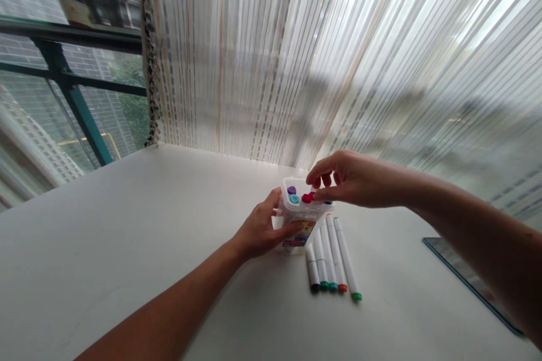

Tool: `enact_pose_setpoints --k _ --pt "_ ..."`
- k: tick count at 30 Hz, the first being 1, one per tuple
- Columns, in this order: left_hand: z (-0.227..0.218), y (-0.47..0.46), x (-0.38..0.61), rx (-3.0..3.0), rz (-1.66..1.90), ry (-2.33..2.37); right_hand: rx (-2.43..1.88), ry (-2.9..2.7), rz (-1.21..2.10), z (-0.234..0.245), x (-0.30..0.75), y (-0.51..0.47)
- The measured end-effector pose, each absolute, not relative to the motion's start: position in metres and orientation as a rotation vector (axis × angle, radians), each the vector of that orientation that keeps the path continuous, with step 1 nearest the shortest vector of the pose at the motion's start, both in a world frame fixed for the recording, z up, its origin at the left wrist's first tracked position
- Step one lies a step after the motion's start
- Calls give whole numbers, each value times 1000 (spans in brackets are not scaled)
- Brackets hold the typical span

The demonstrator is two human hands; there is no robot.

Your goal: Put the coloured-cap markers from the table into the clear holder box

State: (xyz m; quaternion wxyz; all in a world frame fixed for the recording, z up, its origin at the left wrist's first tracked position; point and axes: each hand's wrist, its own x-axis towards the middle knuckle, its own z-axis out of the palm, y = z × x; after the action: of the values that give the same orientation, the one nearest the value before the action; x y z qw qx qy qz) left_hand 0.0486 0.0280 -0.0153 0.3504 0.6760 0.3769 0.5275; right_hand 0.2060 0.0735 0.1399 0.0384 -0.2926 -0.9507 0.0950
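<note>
White markers (329,256) lie just to the right of a plastic container (298,215) and on your side of it, with more capped ends showing inside the container's mouth; take that container as your landmark. Five markers make up the loose row; the ends nearest you run black, green, blue, orange and green, and the last green one, farthest from the container, fans out a little at your end.

Your left hand (260,228) clasps the container, with the thumb across its front beside a colourful label (310,228) and the fingers around its left side; your right hand (353,180) is over the right of the container's opening, with the fingers curled and the thumb tip at the red caps (306,198); the forefinger and thumb appear slightly apart, but you cannot tell from this view whether they pinch a cap. At the left of the container's opening you have a purple cap (291,190) and a light blue cap (294,199).

The container stands on a white table (169,248); well to its right, partly under your right forearm, lies a dark flat panel (447,255) with a teal edge; beyond the container hangs a striped sheer curtain (237,56); far to the container's left, through the window, you see a dark railing (84,35) and some foliage (132,113).
</note>
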Motion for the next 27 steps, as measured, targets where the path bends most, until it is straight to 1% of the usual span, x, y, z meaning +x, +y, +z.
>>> enact_pose_setpoints --k 4,7,11,17,21,27 --pt "-16 28 49 1747 1370 982 -888 -3001 -9 129 202 71" --pt "-16 28 49 1740 1366 991 -913 -2935 -124 122 194 72" --pt "-16 28 49 1745 1366 1000 -964 -2767 -97 127 188 74" --pt "-16 27 49 1757 1366 1009 -873 -2653 157 137 181 70" --pt "-17 29 49 1755 1374 1003 -836 -2695 112 130 177 64" --pt "-19 29 49 1751 1369 1010 -894 -2795 21 123 175 58"
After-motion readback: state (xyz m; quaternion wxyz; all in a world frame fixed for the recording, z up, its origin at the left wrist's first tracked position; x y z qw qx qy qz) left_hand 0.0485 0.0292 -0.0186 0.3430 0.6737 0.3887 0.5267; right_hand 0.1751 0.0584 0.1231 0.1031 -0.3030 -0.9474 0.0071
